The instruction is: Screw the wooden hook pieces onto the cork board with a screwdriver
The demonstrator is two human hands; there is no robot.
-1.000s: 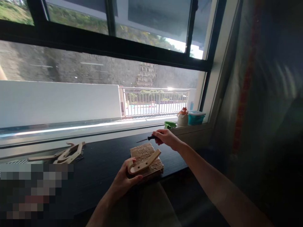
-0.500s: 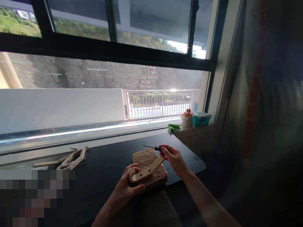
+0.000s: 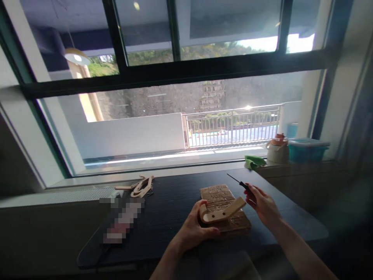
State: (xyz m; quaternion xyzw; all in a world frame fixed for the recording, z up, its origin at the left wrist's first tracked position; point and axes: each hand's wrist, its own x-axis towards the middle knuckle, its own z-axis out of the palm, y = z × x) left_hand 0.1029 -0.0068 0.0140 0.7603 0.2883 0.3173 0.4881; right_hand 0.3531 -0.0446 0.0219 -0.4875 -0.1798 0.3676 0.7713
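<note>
A pale wooden hook (image 3: 223,214) with two dark holes lies over a worn block of layered brown cardboard (image 3: 217,191). My left hand (image 3: 196,225) grips the hook's curved end, the thumb along the block's near edge. In my right hand (image 3: 259,200) is a screwdriver (image 3: 243,184) with a black handle; its thin shaft points up and to the left, apart from the hook. The hook's straight arm ends just left of my right fingers.
More wooden hooks (image 3: 142,187) lie at the table's back left, with small metal pieces beside them. Along the window sill stand a green cloth (image 3: 255,161), a pale jug (image 3: 277,149) and a teal box (image 3: 309,151). The dark table (image 3: 171,217) has rounded corners.
The view has turned left, so everything sits further right. My right hand has drawn away from the hook's arm with the screwdriver. My left hand still holds the hook.
</note>
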